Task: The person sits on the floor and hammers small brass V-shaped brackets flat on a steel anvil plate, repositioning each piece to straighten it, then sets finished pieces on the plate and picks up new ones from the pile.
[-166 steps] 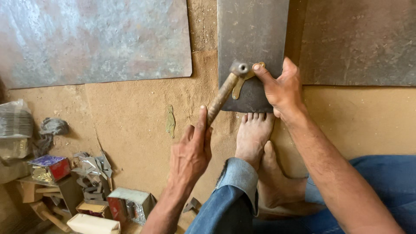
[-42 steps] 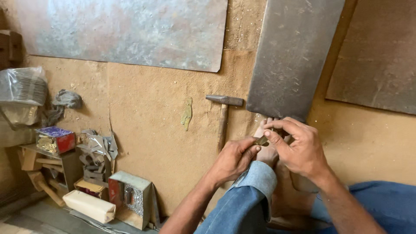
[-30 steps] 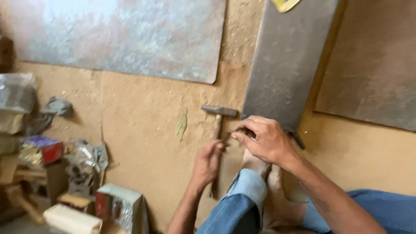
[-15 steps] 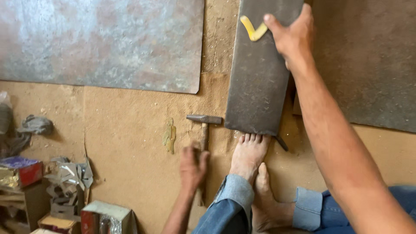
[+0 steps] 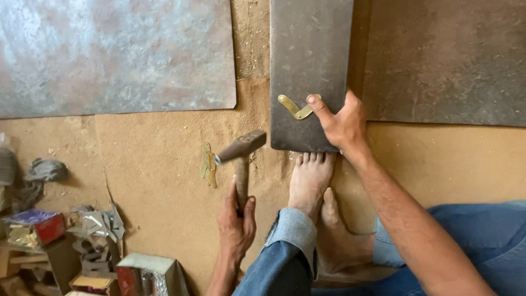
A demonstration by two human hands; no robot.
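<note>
Looking down at a sandy, tan floor (image 5: 159, 164) strewn with dust and grit, we've got three metal sheets laid flat across the far side: a mottled grey sheet (image 5: 109, 55) far left, a dark steel plate (image 5: 309, 60) in the middle, and a brownish sheet (image 5: 444, 60) far right, all three cut off by the top edge. On the dark plate's near end lies a bent brass strip (image 5: 293, 107), V-shaped, and the right hand (image 5: 342, 120) pins it there, index fingertip pressed on the strip's right arm, palm resting over the plate's right edge. The left hand (image 5: 235, 219) is closed tight around the wooden handle of a hammer (image 5: 241, 156), its steel head lifted and tilted just left of the plate's near corner. A bare foot (image 5: 309, 178) presses its toes against the plate's near edge, with a second foot tucked behind it, denim cuffs rolled above. Another small brass piece (image 5: 208, 164) lies on the floor left of the hammer. Near left, a jumble of small boxes and metal scraps (image 5: 87, 241) sits partly out of view, its contents hard to make out, beside a grey rag (image 5: 44, 171).
</note>
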